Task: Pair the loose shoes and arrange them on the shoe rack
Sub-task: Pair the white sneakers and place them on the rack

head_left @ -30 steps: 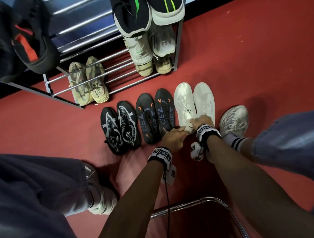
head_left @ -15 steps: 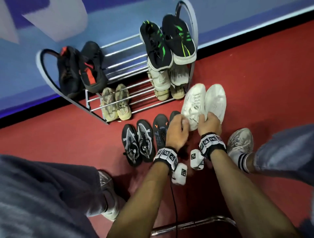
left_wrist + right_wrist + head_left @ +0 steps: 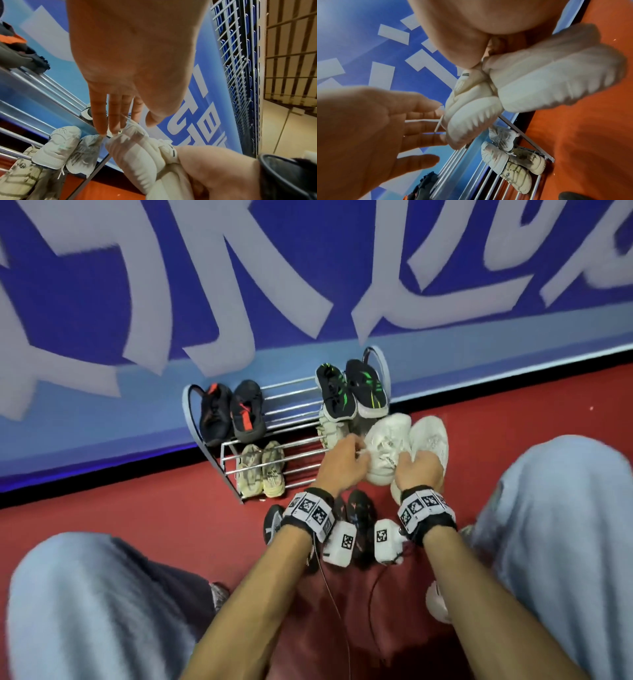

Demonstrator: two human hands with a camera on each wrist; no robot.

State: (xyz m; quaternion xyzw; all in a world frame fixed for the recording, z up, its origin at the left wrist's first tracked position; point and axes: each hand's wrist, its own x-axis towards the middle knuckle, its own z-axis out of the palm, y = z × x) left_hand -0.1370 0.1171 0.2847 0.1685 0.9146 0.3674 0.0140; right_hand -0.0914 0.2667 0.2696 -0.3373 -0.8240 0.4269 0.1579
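White pair held up beside the shoe rack.

The right hand (image 3: 418,470) grips both white shoes (image 3: 388,448) together at their heels, fingers curled round them, holding them off the red floor (image 3: 513,412) just right of the shoe rack (image 3: 294,436). The left hand (image 3: 342,463) has its fingers (image 3: 101,121) straight, their tips touching the nearer shoe's laces. Black, beige and pale pairs sit on the rack; dark shoes (image 3: 359,508) lie on the floor below the wrists.

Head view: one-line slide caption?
Right hand grips a pair of white sneakers by the heels, left hand alongside, before a shoe rack.
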